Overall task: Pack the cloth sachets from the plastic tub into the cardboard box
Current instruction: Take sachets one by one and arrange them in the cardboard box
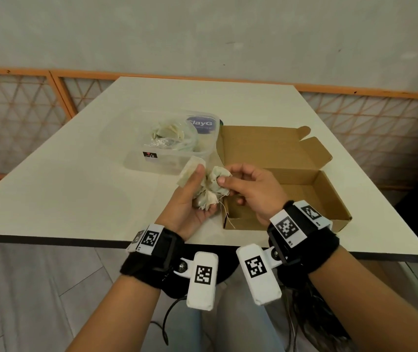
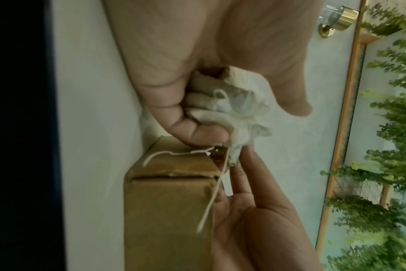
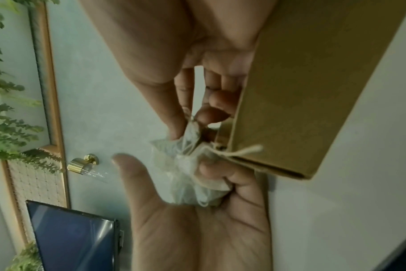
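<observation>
Head view, frame centre: left hand [image 1: 190,199] cups a bunch of cloth sachets [image 1: 209,189]; right hand [image 1: 251,191] grip pinches one at its top, beside the cardboard box [image 1: 330,199]. More apparently remain in the plastic tub [image 1: 152,161]. Risk: trailing strings [image 2: 211,199] tangle, dragging sachets onto the desk [image 1: 75,186].

Open cardboard box [image 1: 304,196] just right, plastic tub [image 1: 167,148] beyond, raised lid [image 1: 266,146] behind.

Two hands in view: left hand [image 1: 190,199] and right hand [image 1: 251,189]. One clear plastic tub [image 1: 175,163]. One open cardboard box [image 1: 330,194]. One white table [image 1: 75,189]. Several cloth sachets [image 1: 209,189] bunched between the hands, exact number unclear; more in the tub, uncountable.
</observation>
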